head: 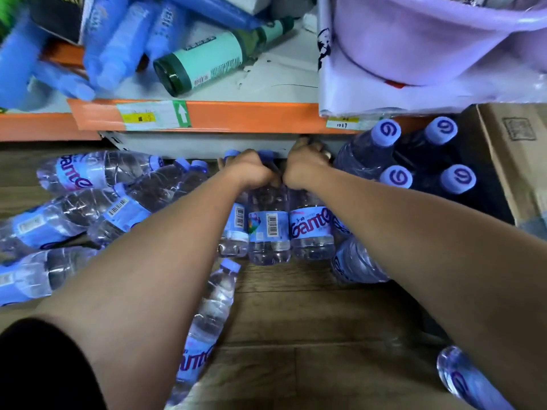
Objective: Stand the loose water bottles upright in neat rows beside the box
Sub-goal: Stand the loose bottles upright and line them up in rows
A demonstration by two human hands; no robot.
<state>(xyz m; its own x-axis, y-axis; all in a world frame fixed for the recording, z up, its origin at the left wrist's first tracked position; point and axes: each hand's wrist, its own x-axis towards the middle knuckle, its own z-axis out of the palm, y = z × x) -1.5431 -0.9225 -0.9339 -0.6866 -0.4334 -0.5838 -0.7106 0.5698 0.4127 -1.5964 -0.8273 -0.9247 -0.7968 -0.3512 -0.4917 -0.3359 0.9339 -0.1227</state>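
Observation:
Clear water bottles with blue labels and blue caps stand upright in a short row [268,229] on the wooden floor under the shelf edge. My left hand [251,170] and my right hand [305,167] are both closed over the tops of bottles in that row. Further upright bottles [384,134] stand to the right, beside the cardboard box [509,161]. Several loose bottles [88,173] lie on their sides at the left. One lies under my left forearm [207,321] and one at the bottom right [467,380].
An orange shelf beam [236,113] runs across just above the hands. On the shelf lie a green-labelled bottle [207,60], blue packages [118,39] and a lilac plastic basin [429,39]. Wooden floor [296,335] shows between my forearms.

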